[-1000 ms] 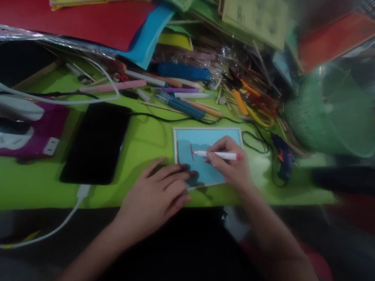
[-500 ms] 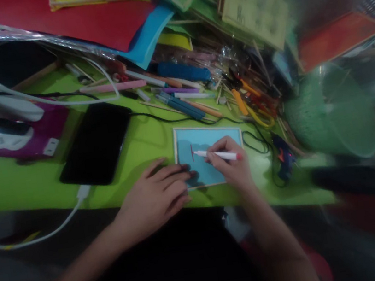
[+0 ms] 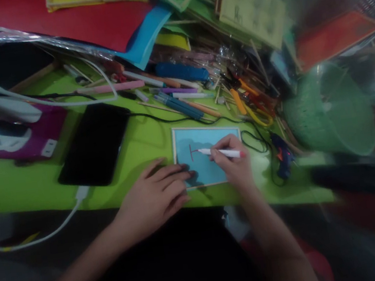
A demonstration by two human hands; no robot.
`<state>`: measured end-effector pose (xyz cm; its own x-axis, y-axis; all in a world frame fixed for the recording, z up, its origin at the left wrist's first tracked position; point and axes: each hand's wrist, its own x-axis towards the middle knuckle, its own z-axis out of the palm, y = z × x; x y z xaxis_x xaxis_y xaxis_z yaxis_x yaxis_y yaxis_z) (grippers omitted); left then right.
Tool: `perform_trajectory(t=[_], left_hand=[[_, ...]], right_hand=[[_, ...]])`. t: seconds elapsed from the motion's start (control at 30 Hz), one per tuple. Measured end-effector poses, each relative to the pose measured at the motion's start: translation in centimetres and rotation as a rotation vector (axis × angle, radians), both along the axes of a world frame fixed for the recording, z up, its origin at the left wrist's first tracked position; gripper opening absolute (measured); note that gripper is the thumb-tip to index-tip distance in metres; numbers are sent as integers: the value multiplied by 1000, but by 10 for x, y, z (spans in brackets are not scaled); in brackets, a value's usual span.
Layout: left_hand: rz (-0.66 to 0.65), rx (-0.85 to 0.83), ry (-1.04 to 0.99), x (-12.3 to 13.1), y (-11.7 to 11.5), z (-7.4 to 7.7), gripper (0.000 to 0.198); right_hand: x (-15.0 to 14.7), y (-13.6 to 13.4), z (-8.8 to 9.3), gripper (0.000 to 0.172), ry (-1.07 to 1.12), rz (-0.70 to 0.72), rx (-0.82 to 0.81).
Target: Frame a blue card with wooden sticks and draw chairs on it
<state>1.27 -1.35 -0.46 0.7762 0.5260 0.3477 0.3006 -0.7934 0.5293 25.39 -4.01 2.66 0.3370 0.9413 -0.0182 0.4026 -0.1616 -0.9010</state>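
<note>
A light blue card (image 3: pixel 209 172) with a thin pale frame lies on the green table (image 3: pixel 145 139) in front of me. My right hand (image 3: pixel 234 162) pinches a white marker pen (image 3: pixel 222 153) with a red end, its tip on the card. A red upright line with a short stroke running right from its middle shows on the card. My left hand (image 3: pixel 158 191) lies with its fingers stretched out, fingertips over the card's lower left corner.
Left of the card lies a black tablet (image 3: pixel 95 144) with a white cable. Behind are several pens (image 3: pixel 182 106), orange-handled pliers (image 3: pixel 238 101) and yellow-handled scissors (image 3: pixel 259 116). A glue gun (image 3: pixel 283 157) and a green basket (image 3: pixel 330 115) stand to the right.
The marker pen's tip has moved a little to the right, lengthening the sideways red stroke. My right hand has shifted slightly right with it; my left hand rests in the same place.
</note>
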Motion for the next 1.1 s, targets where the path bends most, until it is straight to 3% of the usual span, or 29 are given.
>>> perform_trajectory(t=[1.1], left_hand=[[-8, -32, 21, -1, 0, 0, 23]], right_hand=[[3, -1, 2, 14, 40, 4, -45]])
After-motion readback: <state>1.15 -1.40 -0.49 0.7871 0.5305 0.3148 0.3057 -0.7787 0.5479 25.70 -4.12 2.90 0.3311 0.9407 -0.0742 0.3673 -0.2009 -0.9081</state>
